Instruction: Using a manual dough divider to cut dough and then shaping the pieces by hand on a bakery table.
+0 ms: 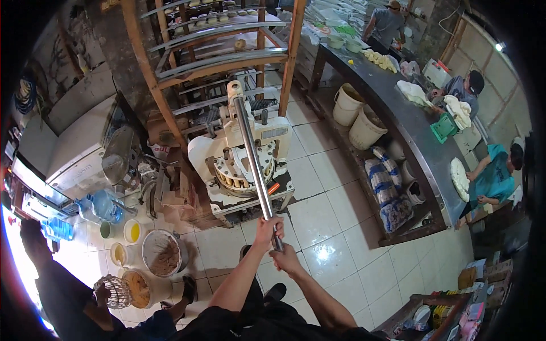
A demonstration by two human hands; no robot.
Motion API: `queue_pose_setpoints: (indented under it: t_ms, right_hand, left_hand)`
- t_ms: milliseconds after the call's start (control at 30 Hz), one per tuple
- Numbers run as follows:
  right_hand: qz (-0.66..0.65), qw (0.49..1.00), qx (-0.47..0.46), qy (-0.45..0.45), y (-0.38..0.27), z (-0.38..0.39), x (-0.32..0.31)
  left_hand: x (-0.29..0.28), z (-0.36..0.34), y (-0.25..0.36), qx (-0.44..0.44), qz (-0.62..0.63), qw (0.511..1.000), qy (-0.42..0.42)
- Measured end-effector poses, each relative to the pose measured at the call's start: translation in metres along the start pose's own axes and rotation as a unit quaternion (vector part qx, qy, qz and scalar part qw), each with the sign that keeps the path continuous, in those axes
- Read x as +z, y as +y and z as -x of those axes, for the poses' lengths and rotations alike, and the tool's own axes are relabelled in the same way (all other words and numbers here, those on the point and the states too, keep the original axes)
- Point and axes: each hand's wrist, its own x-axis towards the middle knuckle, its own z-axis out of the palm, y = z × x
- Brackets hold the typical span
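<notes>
A long steel lever point(254, 153) runs from the top of a cream-coloured dough divider point(272, 136) down toward me. My left hand point(268, 232) is wrapped round the lever near its lower end. Just below it, my right hand point(288, 260) closes on the very end of the bar. Under the lever, the divider's round metal head point(230, 166) shows a ring of holes, with pale pieces around its lower rim. The machine stands on a low, stained base point(244, 209).
Behind the divider rises a wooden rack point(227, 69) with metal rails. A long dark worktable point(392, 96) curves along the right, with three people at dough there. At left, a person in black holds a wire whisk point(115, 292) beside several buckets point(165, 253). Tiles cover the floor.
</notes>
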Motion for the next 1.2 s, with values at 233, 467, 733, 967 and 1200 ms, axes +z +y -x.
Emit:
queue_pose_setpoints:
  t_ms: [233, 467, 733, 967, 1200]
  right_hand:
    - [0.258, 0.85, -0.389, 0.243, -0.261, 0.165, -0.004]
    - [0.04, 0.422, -0.784, 0.454, -0.393, 0.098, 0.019]
    - [-0.026, 0.408, -0.781, 0.472, -0.606, 0.034, 0.034]
    - [0.202, 0.402, -0.758, 0.473, -0.759, -0.049, 0.05]
    - [0.252, 0.5, -0.738, 0.377, -0.583, -0.049, -0.063]
  left_hand:
    - [0.16, 0.071, 0.167, -0.064, 0.574, 0.725, -0.375]
    - [0.194, 0.084, 0.24, 0.022, 0.072, 0.983, -0.17]
    - [0.243, 0.001, 0.422, 0.76, -0.368, 0.513, -0.15]
    - [0.311, -0.119, 0.569, 0.82, -0.346, 0.455, 0.043]
    - [0.294, -0.194, 0.656, 0.718, -0.378, 0.525, 0.255]
